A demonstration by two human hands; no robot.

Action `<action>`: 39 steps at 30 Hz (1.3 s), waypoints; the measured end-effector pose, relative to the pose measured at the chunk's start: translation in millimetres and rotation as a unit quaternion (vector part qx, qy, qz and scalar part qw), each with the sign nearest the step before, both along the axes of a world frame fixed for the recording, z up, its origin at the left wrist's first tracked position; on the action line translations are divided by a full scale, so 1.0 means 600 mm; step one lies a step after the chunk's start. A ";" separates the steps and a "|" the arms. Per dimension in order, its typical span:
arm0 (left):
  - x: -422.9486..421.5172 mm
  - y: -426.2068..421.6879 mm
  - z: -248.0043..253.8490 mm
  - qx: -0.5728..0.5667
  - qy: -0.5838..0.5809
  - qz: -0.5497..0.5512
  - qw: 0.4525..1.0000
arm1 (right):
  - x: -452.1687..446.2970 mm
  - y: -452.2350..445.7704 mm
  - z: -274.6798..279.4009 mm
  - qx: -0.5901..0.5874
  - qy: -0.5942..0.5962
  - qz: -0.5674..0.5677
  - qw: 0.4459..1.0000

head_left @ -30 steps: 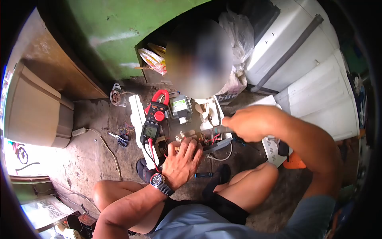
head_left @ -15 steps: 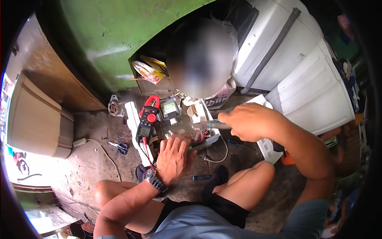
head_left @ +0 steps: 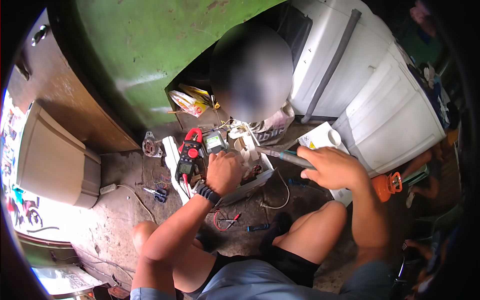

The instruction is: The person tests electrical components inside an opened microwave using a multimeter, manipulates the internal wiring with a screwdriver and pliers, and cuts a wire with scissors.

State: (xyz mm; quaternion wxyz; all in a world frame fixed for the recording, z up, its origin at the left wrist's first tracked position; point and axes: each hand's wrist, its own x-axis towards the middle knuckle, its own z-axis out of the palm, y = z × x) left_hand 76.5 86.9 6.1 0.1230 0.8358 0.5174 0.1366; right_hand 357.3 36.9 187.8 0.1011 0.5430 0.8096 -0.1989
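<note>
My right hand (head_left: 336,167) is closed round the grey and teal handles of pliers (head_left: 290,157), whose jaws reach left over an opened white appliance (head_left: 260,176) with wires and parts inside. My left hand (head_left: 224,172) is over the left part of the appliance, its fingers curled; what they hold, if anything, is hidden. Left of it, a red and black clamp meter (head_left: 187,157) lies on the white casing. Behind my left hand is a metal component with a green-white label (head_left: 214,142). A red and a black probe (head_left: 231,219) lie on the floor before me.
Scissors (head_left: 156,194) and a small motor (head_left: 152,145) lie at the left. A blue screwdriver (head_left: 258,227) is near my foot. An orange object (head_left: 386,187) and a white panel (head_left: 320,137) stand right. Part of another person shows at the far right.
My left hand has moved up and its fingers have curled. The pliers in my right hand now show more fully over the appliance. The probes now show on the floor. The view has shifted.
</note>
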 end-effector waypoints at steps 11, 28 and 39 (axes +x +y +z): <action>-0.013 0.029 -0.003 -0.042 -0.238 -0.107 0.964 | 0.100 -0.149 -0.340 -0.094 0.112 -0.229 0.962; -0.011 -0.015 -0.019 -0.406 -0.620 0.042 0.670 | -0.008 -0.146 -0.840 -0.234 0.074 -0.143 0.959; -0.004 -0.021 -0.032 -0.284 -0.432 -0.063 0.853 | 0.005 -0.153 -0.812 -0.278 0.165 -0.304 0.896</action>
